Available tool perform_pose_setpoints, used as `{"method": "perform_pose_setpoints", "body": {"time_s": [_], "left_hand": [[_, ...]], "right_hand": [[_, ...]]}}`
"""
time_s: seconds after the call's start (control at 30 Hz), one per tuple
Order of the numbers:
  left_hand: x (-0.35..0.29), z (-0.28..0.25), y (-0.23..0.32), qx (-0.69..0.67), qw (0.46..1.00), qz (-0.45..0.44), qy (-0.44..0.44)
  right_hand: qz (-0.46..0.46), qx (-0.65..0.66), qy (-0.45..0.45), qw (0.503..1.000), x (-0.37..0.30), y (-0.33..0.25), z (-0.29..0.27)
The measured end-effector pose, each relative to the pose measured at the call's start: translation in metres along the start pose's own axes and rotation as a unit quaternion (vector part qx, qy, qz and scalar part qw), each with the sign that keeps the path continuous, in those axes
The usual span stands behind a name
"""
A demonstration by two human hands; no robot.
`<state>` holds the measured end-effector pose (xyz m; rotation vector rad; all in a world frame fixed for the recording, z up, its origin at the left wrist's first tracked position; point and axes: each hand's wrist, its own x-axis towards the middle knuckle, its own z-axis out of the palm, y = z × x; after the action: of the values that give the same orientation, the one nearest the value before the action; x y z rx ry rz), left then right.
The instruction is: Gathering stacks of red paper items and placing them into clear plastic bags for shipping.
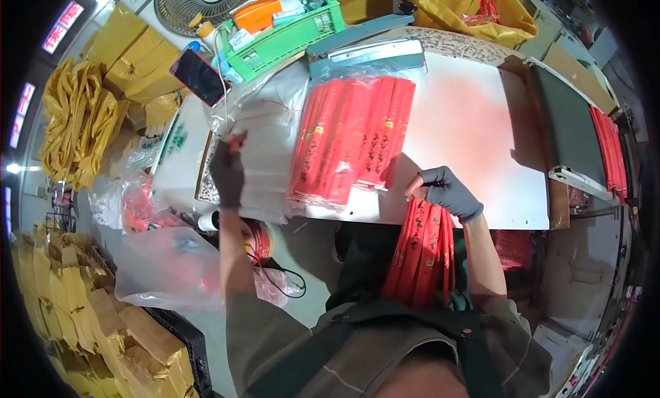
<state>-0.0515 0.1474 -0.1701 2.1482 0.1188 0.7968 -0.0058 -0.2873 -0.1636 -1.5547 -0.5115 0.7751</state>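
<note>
My right hand [445, 193], in a grey glove with bare fingertips, grips the top of a bundle of red printed paper strips [421, 250]. The strips hang down in front of my lap, fanned at the lower end. My left hand [231, 171], gloved alike, is over the left side of the white table, with its fingertips drawn together beside a stack of clear plastic bags [268, 160]. What those fingers pinch, if anything, is too blurred to tell. Between my hands lie more red strips in clear plastic [350, 140], side by side on the table.
Behind the strips stands a blue-grey metal device [371, 57]. Farther back are a green crate [285, 40], a phone [199, 76] and a fan [206, 6]. A dark green panel [569, 123] borders the right side. Yellow-wrapped cartons [117, 329] are piled at left.
</note>
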Motion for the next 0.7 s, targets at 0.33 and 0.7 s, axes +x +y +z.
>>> {"method": "perform_pose_setpoints", "body": {"time_s": [0.33,0.7], "left_hand": [[0.018,-0.005,-0.056,0.282,0.916,0.101,-0.267],[0.010,-0.033,-0.036,0.097,0.949,0.027,-0.298]], "right_hand": [[0.009,-0.011,0.045,0.999,0.005,-0.001,0.005],[-0.016,-0.019,0.049,0.998,0.005,-0.004,0.010]]}}
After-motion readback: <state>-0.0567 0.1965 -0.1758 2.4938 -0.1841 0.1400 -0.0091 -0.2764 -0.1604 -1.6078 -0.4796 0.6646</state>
